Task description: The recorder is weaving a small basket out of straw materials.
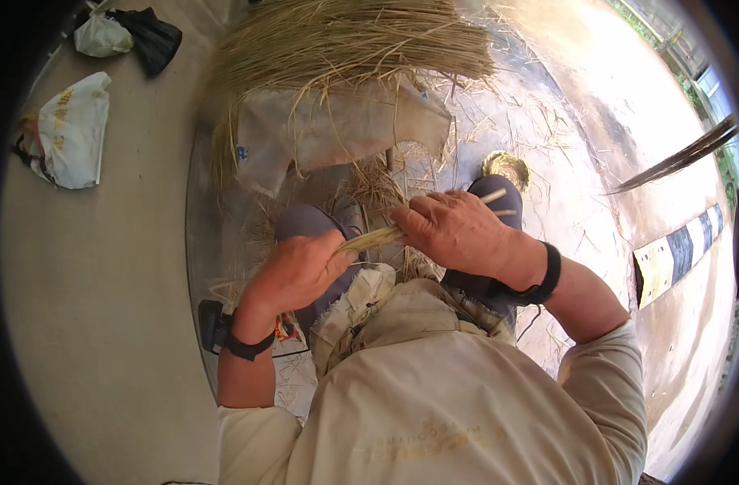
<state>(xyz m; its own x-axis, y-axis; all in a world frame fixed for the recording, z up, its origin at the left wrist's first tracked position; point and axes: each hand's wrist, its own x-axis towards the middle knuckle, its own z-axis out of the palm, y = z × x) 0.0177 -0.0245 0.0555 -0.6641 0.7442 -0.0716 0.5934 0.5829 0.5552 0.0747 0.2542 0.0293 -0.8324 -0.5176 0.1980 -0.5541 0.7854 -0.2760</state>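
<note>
- Sunlit concrete floor and a shiny sheet strewn with loose straw make up the ground beneath a seated person's knees.
- Held above the lap, a thin bundle of pale straw strands runs between the two hands; its long axis lies nearly level, rising slightly toward the person's right, where a few strand ends poke out past the knuckles.
- Left hand is clenched around the bundle's lower end; right hand is closed over the other part, fingers curled on it.
- As a judgement, the work looks early — only a short length is gathered and no woven shape shows in the grip.
- One small coiled straw ring lies on the sheet beyond the right knee, seemingly a finished piece.
- Farther out, a large heap of dry straw rests on a pale sack, so plenty of material is left; white bags lie at the left.
</note>
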